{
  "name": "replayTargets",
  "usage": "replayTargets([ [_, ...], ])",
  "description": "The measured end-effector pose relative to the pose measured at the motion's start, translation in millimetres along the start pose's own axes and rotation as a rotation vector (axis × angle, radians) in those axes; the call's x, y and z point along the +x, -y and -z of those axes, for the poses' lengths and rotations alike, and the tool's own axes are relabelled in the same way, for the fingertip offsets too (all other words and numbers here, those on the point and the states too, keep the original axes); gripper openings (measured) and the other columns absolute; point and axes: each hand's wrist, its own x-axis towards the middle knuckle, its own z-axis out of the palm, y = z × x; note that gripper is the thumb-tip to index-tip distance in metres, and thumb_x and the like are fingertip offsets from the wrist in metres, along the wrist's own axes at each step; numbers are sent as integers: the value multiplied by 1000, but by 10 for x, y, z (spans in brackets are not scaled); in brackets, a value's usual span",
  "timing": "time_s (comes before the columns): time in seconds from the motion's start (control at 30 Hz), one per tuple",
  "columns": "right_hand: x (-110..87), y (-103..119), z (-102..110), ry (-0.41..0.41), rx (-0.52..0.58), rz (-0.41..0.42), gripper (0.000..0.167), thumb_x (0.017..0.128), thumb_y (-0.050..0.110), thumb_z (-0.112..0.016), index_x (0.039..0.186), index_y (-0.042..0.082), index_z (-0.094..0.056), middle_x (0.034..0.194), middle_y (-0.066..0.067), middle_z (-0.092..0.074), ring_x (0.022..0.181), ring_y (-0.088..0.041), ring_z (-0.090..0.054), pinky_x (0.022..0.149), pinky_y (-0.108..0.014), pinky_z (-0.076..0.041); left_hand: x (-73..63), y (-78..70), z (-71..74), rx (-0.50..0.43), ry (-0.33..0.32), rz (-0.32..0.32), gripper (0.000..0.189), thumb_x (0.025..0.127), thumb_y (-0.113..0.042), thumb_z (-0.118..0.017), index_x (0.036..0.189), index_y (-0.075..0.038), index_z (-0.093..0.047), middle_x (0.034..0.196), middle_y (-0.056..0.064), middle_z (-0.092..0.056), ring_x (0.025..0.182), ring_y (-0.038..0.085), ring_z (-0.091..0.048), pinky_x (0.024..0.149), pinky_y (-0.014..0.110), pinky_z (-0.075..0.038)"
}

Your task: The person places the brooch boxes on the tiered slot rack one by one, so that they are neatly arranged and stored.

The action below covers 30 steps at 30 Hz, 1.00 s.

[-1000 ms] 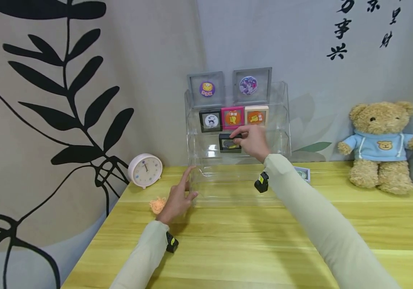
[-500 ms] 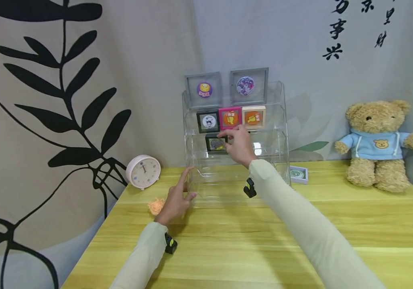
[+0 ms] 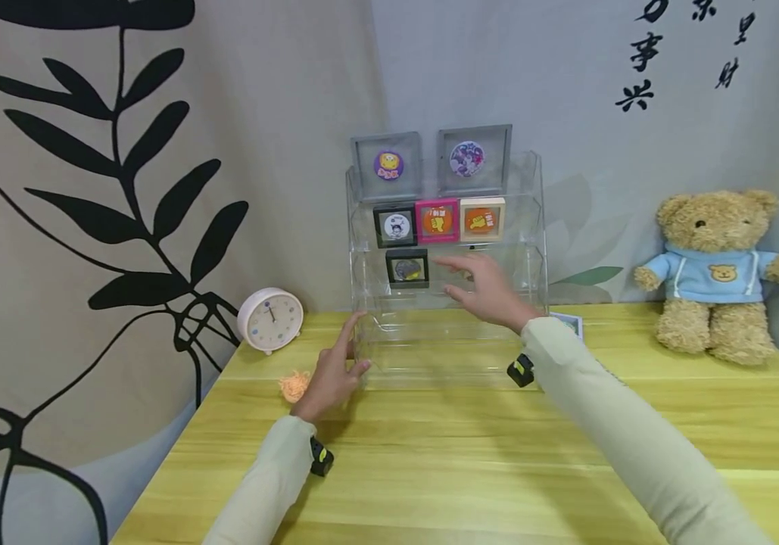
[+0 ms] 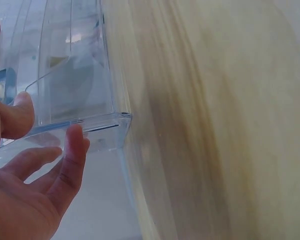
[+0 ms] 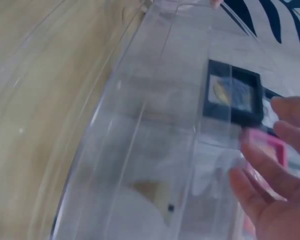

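A clear tiered display stand point(image 3: 444, 333) stands on the wooden table. My left hand point(image 3: 331, 377) rests at its left side, fingers spread; in the left wrist view, the thumb and fingers point(image 4: 70, 167) lie on either side of the clear edge. A small black frame point(image 3: 407, 269) with a grey and yellow item inside stands upright on a middle tier. Just right of it, my right hand point(image 3: 487, 291) hovers with extended fingers, holding nothing. On the tier above are a black frame point(image 3: 397, 226), a pink frame point(image 3: 437, 220) and a cream frame point(image 3: 481, 219).
Two larger grey frames point(image 3: 387, 166) stand on the top tier. Behind my right sleeve lies a pale frame point(image 3: 569, 324), partly hidden. A round clock point(image 3: 270, 320) and an orange fuzzy ball point(image 3: 294, 386) are at left; a teddy bear point(image 3: 721, 272) sits at right.
My right hand slid the small black frame leftward along its tier, then let go and drew back to the right, fingers opening. My left hand stayed at the stand's side.
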Motion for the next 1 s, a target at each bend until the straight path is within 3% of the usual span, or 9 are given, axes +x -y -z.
replayTargets([
  [0.13,-247,-125,187,-7,-23,25,45,96,12,-66,140,9,-58,137,-16,-62,123,-35,-59,97,-49,-57,-6,-3,6,1,-4,-4,92,94,-4,-67,154,-53,-18,137,26,-62,116,38,-68,100,57,-54],
  [0.27,-493,-304,349,-115,-69,90,34,95,6,-67,129,5,-65,124,-15,-67,109,-32,-64,85,-45,-62,-23,-20,20,2,-8,6,91,94,-4,-67,154,-52,-19,137,27,-61,117,40,-68,98,56,-56],
  [0.43,-720,-513,534,-326,-109,116,17,92,0,-68,109,3,-73,97,-11,-73,84,-17,-67,70,-16,-57,-16,-52,29,1,-1,3,91,94,-5,-67,154,-51,-18,135,26,-63,116,38,-68,97,54,-57],
  [0.57,-792,-699,631,-391,-118,43,11,93,3,-67,101,4,-74,93,-12,-74,76,4,-59,66,-3,-47,6,-67,56,16,-10,5,90,95,-6,-66,154,-52,-17,132,26,-65,114,37,-69,94,52,-59],
  [0.63,-811,-805,664,-380,-111,-9,10,95,7,-66,101,5,-74,94,-14,-75,77,8,-57,66,-3,-46,22,-68,67,15,-10,8,89,96,-6,-65,154,-53,-17,133,27,-64,113,37,-70,93,51,-59],
  [0.77,-831,-1051,664,-292,-107,-125,17,100,13,-61,103,3,-74,96,-21,-75,81,-18,-69,65,-20,-54,40,-65,59,1,-11,10,90,95,-4,-66,155,-51,-18,133,27,-64,115,39,-69,93,52,-59],
  [0.83,-834,-1211,618,-205,-133,-192,21,100,14,-59,107,-1,-72,100,-24,-74,88,-37,-69,69,-36,-58,36,-56,45,-5,-14,9,89,94,-3,-66,156,-48,-19,131,28,-65,114,39,-69,93,52,-59],
  [0.9,-842,-1387,555,-95,-161,-250,26,99,15,-59,115,-5,-67,109,-29,-70,98,-45,-66,76,-52,-58,26,-42,30,-8,-9,14,89,94,-3,-66,156,-46,-20,130,28,-66,114,38,-69,93,52,-59],
  [1.0,-867,-1617,468,71,-194,-313,42,97,15,-61,131,-11,-56,127,-37,-59,113,-54,-58,92,-64,-51,9,-19,6,-1,-2,13,89,94,-3,-67,157,-43,-19,127,27,-67,112,35,-70,93,51,-59],
])
